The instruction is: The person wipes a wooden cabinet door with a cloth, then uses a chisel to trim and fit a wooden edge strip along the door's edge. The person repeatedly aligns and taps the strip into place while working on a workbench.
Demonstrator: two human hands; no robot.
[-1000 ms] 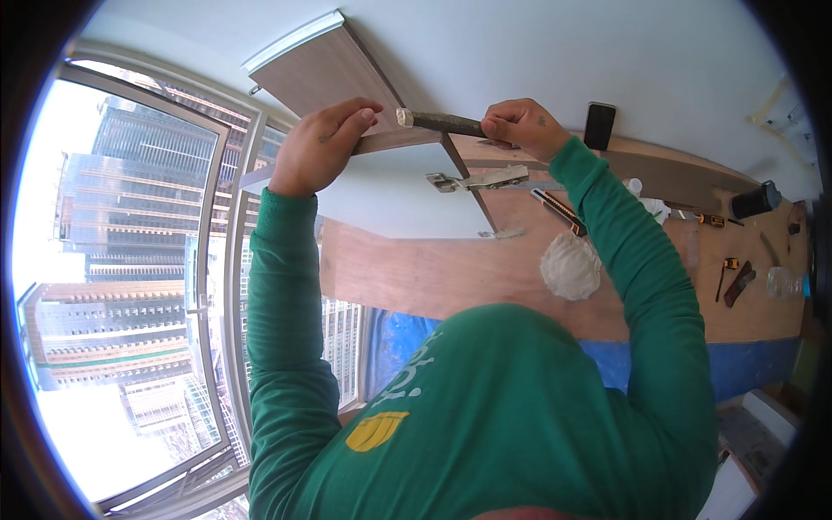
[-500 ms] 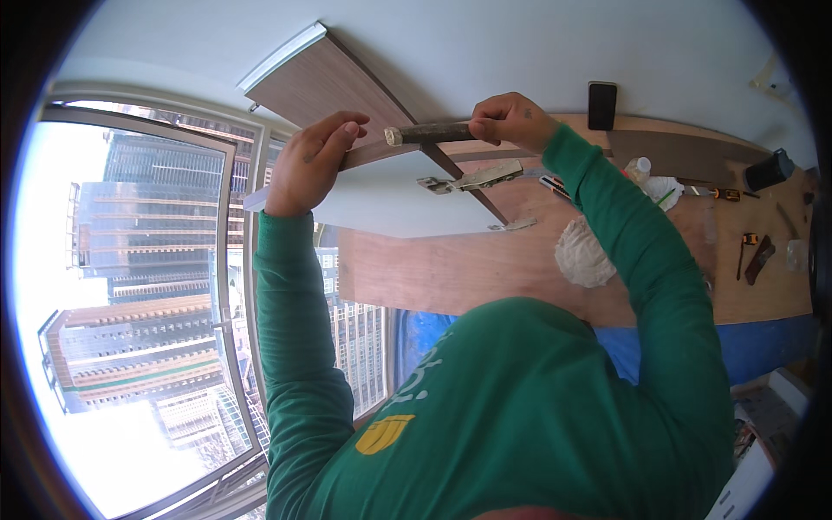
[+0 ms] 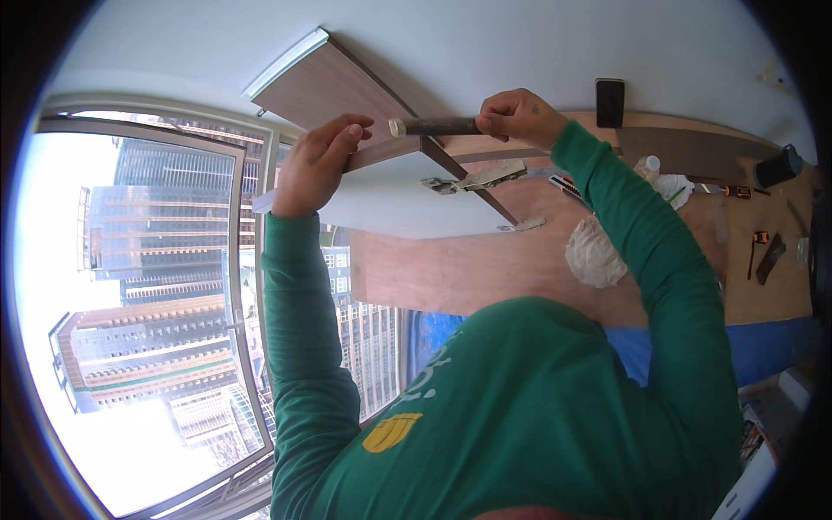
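Note:
My left hand (image 3: 314,163) is closed over the wood-grain edge of a cabinet door (image 3: 373,201), which has a white face toward me. A long metal hinge (image 3: 477,178) is fixed near its right side, and a smaller hinge (image 3: 523,225) sits lower on the same side. My right hand (image 3: 523,118) grips one end of a dark, rod-shaped stick (image 3: 440,127). The stick's pale, rough end points left, just above the door's top edge and a short way from my left fingertips. I cannot tell whether the stick touches the door.
A wood-grain panel (image 3: 321,87) leans behind the door. On the wooden worktop (image 3: 451,269) lie a crumpled cloth (image 3: 594,253), a screwdriver (image 3: 737,191), a tape measure (image 3: 761,237) and a black cup (image 3: 778,166). A phone (image 3: 610,102) stands against the wall. At left is a window (image 3: 234,260).
The stick and my right hand have risen slightly. The whole view has shifted a little, with most things now a bit farther right. Both holds stay the same.

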